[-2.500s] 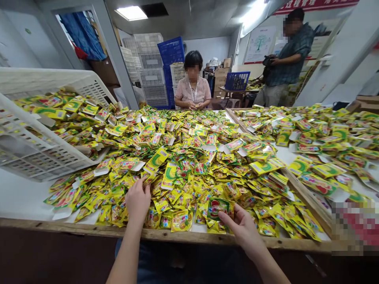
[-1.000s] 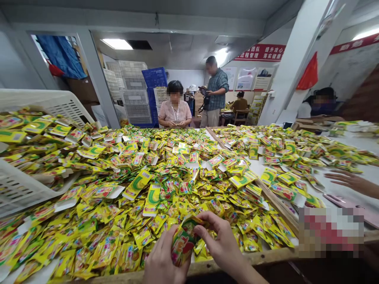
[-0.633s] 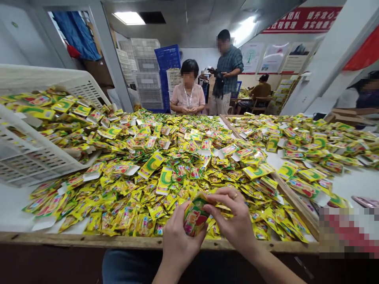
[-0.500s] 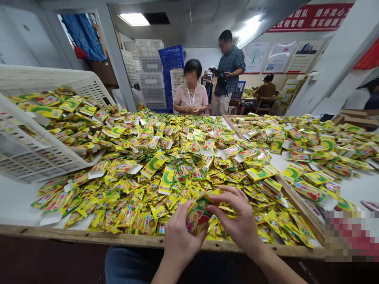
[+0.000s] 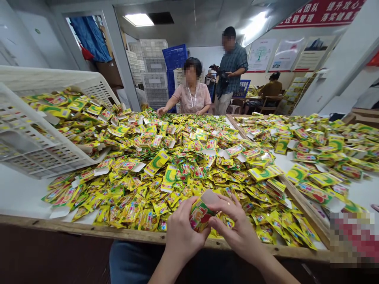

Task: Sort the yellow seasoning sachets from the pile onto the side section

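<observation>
Insp. note: L hand (image 5: 186, 232) and R hand (image 5: 238, 227) held printed sachet (image 5: 200, 215), fingers (image 5: 226, 205) clamped on both faces, just above wooden table edge (image 5: 89, 229); loose sachet heap (image 5: 148, 185) lay beyond edge.

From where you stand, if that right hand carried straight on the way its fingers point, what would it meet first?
The printed sachet held by the left hand; the right hand seems to touch it, though depth is unclear.

Bright light from a ceiling panel (image 5: 145, 19), wide-angle bowing at edges
</observation>
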`<state>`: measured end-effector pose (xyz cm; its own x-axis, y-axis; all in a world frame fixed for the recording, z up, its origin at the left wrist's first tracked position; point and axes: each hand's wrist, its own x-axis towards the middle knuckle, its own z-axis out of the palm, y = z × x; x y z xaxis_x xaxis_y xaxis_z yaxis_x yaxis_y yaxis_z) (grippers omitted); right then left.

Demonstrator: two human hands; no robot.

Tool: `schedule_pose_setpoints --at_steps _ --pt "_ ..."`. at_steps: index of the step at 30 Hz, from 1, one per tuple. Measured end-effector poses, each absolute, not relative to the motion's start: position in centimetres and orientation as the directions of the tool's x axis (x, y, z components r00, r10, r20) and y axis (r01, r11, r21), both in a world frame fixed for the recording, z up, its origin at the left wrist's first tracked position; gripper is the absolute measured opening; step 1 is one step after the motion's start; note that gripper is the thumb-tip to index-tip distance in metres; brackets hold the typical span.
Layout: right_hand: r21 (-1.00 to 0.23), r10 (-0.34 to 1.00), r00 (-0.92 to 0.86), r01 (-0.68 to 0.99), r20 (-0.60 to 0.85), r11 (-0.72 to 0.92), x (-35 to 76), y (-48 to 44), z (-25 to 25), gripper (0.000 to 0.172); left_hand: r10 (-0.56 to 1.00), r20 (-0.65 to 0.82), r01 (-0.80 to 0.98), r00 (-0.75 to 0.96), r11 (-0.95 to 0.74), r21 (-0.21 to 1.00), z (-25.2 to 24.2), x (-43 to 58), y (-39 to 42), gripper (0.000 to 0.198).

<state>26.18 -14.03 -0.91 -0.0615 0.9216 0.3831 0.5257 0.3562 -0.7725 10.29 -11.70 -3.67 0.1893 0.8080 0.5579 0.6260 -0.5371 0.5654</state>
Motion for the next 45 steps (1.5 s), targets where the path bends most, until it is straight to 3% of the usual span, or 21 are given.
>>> schedule_pose_setpoints --at_steps 4,7,9,11,13,15,17,20,23,25,27,29,31,33,35,37,39,40,42,45 --pt "-0.802 0.949 -0.142 0.509 0.28 0.313 25.9 -14.0 -0.4 0.022 0.796 0.549 0.64 0.256 -0.565 0.521 -3.8 10.3 -11.5 0.044" --pt "-0.871 0.971 -0.082 0.431 0.223 0.236 25.2 -13.6 -0.7 0.028 0.764 0.576 0.62 0.29 -0.609 0.495 -3.3 10.4 -11.3 0.041" --pt "-0.936 0.981 0.011 0.3 0.194 0.182 24.9 -13.3 -1.0 0.03 0.772 0.589 0.571 0.239 -0.603 0.558 -2.8 10.3 -11.2 0.046" --pt "-0.973 0.98 0.098 0.168 0.175 0.157 25.0 -13.2 -1.1 0.031 0.837 0.525 0.45 0.155 -0.533 0.717 -2.5 10.3 -11.3 0.055" --pt "-0.984 0.977 0.141 0.1 0.161 0.148 25.3 -13.2 -1.1 0.033 0.926 0.347 0.237 0.147 -0.373 0.897 -2.7 10.4 -11.6 0.055" --pt "-0.988 0.987 0.092 0.083 0.135 0.127 25.7 -13.4 -1.1 0.034 0.96 0.184 0.035 0.211 -0.195 0.98 -3.1 10.5 -12.0 0.047" --pt "-0.994 0.997 -0.027 0.072 0.079 0.081 25.9 -13.7 -1.1 0.037 0.964 0.119 -0.058 0.238 -0.108 0.992 -3.7 10.8 -12.4 0.044" --pt "-0.996 0.993 -0.116 0.077 0.03 0.039 25.6 -14.1 -1.3 0.041 0.967 0.138 -0.074 0.214 -0.125 0.989 -4.2 11.2 -12.6 0.042" --pt "-0.989 0.995 -0.064 0.123 0.077 0.084 25.1 -14.0 -1.7 0.036 0.972 0.161 -0.11 0.17 -0.144 0.984 -4.7 11.7 -12.6 0.041" --pt "-0.974 0.979 0.091 0.15 0.183 0.168 24.9 -13.9 -2.4 0.029 0.98 0.165 -0.129 0.108 -0.151 0.98 -5.1 12.0 -12.7 0.041" --pt "-0.951 0.898 0.319 0.153 0.304 0.268 24.9 -14.0 -3.3 0.037 0.987 0.15 -0.112 0.055 -0.143 0.983 -5.7 12.1 -12.8 0.039" --pt "-0.954 0.864 0.405 0.105 0.299 0.281 25.0 -14.3 -4.5 0.059 0.988 0.148 -0.045 0.039 -0.147 0.988 -6.4 12.1 -13.1 0.036" --pt "-0.992 0.951 0.282 0.022 0.127 0.126 25.7 -14.8 -5.6 0.062 0.98 0.177 0.054 0.095 -0.182 0.982 -6.9 11.9 -13.4 0.035" --pt "-0.996 0.987 0.136 0.005 -0.084 -0.085 27.3 -15.1 -6.2 0.049 0.956 0.198 0.14 0.215 -0.23 0.963 -7.3 11.6 -13.4 0.038" --pt "-0.979 0.97 0.15 0.048 -0.19 -0.199 30.3 -14.8 -5.7 0.04 0.926 0.188 0.178 0.326 -0.255 0.951 -7.3 11.0 -13.2 0.044" --pt "-0.98 0.933 0.325 0.074 -0.152 -0.185 34.7 -13.9 -4.0 0.037 0.922 0.193 0.206 0.335 -0.272 0.94 -7.0 10.2 -12.7 0.047" --pt "-0.999 0.739 0.673 0.007 0.029 0.033 39.3 -13.0 -1.6 0.035 0.939 0.231 0.272 0.255 -0.299 0.915 -6.5 9.4 -11.7 0.044" --pt "-0.989 0.651 0.755 -0.03 0.072 0.144 41.2 -12.7 -0.5 0.034 0.942 0.258 0.319 0.214 -0.317 0.893 -6.1 9.0 -11.0 0.041" --pt "-0.959 0.51 0.848 -0.004 0.147 0.282 43.5 -12.3 1.1 0.036 0.931 0.323 0.434 0.169 -0.364 0.824 -5.3 8.7 -8.9 0.032" --pt "-0.968 0.527 0.816 0.151 0.237 0.201 42.7 -11.4 1.0 0.043 0.894 0.404 0.622 0.193 -0.43 0.654 -4.2 9.3 -4.5 0.026"
